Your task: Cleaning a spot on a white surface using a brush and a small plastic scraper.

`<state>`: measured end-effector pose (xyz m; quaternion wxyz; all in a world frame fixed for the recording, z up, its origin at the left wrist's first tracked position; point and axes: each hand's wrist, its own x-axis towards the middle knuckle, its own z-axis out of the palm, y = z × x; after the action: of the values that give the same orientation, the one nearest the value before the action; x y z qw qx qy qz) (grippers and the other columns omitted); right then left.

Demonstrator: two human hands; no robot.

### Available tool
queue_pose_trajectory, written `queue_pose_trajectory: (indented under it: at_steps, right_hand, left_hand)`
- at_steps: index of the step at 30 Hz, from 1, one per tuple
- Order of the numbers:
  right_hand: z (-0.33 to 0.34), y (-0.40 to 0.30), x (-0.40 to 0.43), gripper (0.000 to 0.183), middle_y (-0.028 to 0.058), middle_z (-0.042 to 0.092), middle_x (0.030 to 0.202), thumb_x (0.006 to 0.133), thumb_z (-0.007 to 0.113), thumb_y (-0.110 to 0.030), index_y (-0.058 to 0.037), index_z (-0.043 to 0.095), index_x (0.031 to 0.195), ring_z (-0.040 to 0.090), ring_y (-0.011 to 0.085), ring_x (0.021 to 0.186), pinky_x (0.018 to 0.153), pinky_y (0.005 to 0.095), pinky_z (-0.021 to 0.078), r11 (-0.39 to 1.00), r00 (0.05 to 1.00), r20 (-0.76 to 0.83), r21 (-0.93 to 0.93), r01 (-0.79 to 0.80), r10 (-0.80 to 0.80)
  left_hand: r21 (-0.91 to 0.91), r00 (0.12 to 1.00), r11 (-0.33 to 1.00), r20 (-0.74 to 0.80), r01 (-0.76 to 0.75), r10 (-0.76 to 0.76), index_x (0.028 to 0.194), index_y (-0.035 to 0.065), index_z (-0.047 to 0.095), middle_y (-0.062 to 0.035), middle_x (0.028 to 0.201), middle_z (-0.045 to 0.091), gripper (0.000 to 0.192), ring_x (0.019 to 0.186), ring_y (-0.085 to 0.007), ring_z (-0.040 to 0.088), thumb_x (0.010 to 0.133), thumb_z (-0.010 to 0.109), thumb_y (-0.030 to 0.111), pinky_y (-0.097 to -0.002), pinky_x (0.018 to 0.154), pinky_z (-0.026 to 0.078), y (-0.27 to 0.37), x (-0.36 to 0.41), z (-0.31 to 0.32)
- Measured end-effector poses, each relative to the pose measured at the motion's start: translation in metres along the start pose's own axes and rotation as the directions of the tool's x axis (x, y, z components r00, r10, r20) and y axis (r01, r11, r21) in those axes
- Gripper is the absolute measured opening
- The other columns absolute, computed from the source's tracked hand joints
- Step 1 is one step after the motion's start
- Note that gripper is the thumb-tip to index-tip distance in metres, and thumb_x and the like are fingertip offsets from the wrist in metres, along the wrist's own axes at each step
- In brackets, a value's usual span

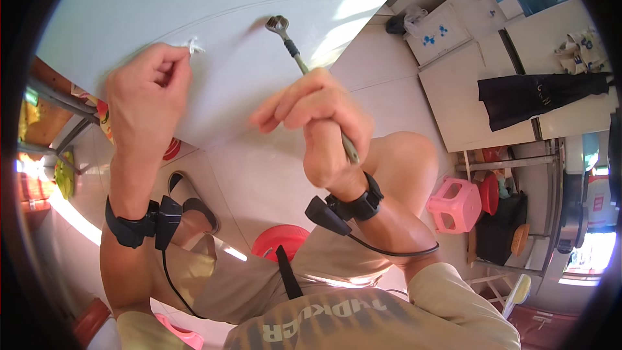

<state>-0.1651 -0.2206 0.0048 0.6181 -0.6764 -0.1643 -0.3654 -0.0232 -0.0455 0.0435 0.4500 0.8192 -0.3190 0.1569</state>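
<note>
My left hand is raised over the near left part of a white tabletop. Its thumb and forefinger pinch a small crumpled white scrap, perhaps tissue or fibre. To the right, my right hand wraps around the handle of a slim hand tool. This tool has a metal head, a black ribbed collar and an olive handle whose end shows below my fist. Its head points away from me over the tabletop; its exact kind is unclear. My right fingers look slightly blurred.
Past the table's right edge stand a white refrigerator and pale cabinets with a dark cloth. A pink plastic stool is beside my right knee. Below me sits a red plastic item. Cabled black devices strap to both wrists.
</note>
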Motion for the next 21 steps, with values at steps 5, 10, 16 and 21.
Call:
queue_pose_trajectory:
  at_steps: [5,10,16,21]
  right_hand:
    - [0.013,0.012,-0.007,0.028,0.019,0.06,0.089,0.091,0.027,0.01,0.0061,0.055,0.086,0.073,0.0319,0.081,0.066,0.0391,0.0619,0.945,0.95,-0.042,0.123,-0.302,0.309]
    - [0.012,0.005,0.0,0.027,0.0193,0.061,0.089,0.091,0.028,0.01,0.006,0.055,0.087,0.074,0.0317,0.083,0.065,0.0397,0.0623,0.991,0.995,-0.009,0.094,-0.098,0.1]
    - [0.016,-0.008,0.012,0.026,0.0191,0.06,0.087,0.091,0.028,0.01,0.005,0.053,0.086,0.074,0.032,0.08,0.064,0.0389,0.0625,0.994,0.998,-0.05,0.102,-0.044,0.05]
    - [0.006,0.003,0.007,0.026,0.0184,0.059,0.085,0.091,0.027,0.008,0.0049,0.053,0.086,0.074,0.0348,0.08,0.062,0.0381,0.0624,0.999,0.999,-0.034,0.046,0.005,-0.004]
  left_hand:
    - [0.013,0.995,0.999,0.086,0.044,-0.045,0.096,-0.0023,0.073,-0.0033,0.072,0.069,0.005,0.065,-0.006,0.064,0.093,0.07,0.001,-0.0217,0.061,0.05,-0.016,-0.009,0.003]
    - [0.11,0.987,0.994,0.159,-0.011,-0.006,0.094,-0.001,0.072,-0.0101,0.073,0.072,0.003,0.062,-0.0134,0.069,0.09,0.071,-0.001,-0.0243,0.06,0.052,-0.014,-0.012,0.005]
    - [-0.01,0.991,0.992,-0.046,-0.126,0.125,0.091,-0.0009,0.069,-0.0129,0.071,0.069,0.005,0.058,-0.021,0.067,0.087,0.07,-0.002,-0.0313,0.056,0.051,-0.009,-0.009,0.006]
    - [-0.048,0.987,0.991,-0.108,-0.127,0.121,0.09,-0.0012,0.069,-0.0141,0.071,0.069,0.005,0.059,-0.0235,0.067,0.086,0.071,-0.002,-0.0328,0.056,0.051,-0.004,-0.007,0.014]
